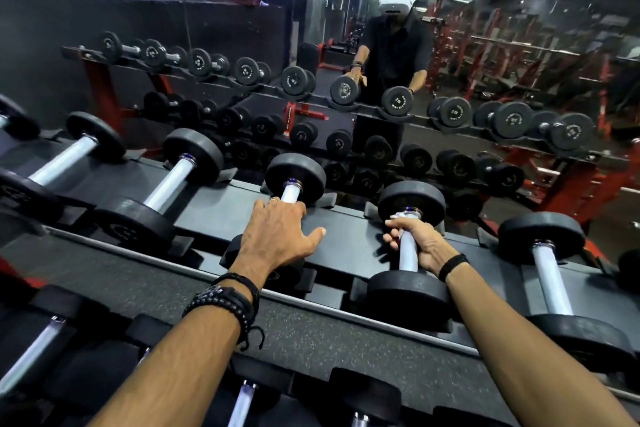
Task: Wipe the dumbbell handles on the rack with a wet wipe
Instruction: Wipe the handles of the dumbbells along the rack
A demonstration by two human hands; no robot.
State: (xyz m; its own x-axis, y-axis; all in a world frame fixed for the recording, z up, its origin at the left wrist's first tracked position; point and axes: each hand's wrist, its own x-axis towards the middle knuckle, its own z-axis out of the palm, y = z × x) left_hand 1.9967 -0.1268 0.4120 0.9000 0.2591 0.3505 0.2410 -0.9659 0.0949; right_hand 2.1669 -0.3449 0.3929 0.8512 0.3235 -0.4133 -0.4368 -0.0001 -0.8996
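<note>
Mirrors line the far wall of a dim gym, and below them runs a dark, tiered rack (346,253) whose top shelf carries a row of black-headed dumbbells with pale metal handles.

From the head camera, the right hand (417,243) has its fingers (393,239) curled round the handle of one dumbbell (408,267), toward the right end of the shelf. A scrap of pale wet wipe (405,215) shows above the knuckles, pressed against the handle just below the far head (most of it is hidden inside the grip). A black band sits on that wrist.

The left hand (277,236) lies flat on the neighbouring dumbbell (292,184) to the left, its fingers straight and spread, thumb out to the right over the shelf's dark surface; it covers most of that handle, and only the far end of the bar shows beyond the fingertips. A ring is on one finger, and beaded and cord bracelets (225,302) circle the wrist.

More dumbbells stand further left and right along the shelf, and a lower tier near the front edge holds others. The mirror shows a person in dark clothes wearing a white headset (396,0), both arms reaching to the rack.
</note>
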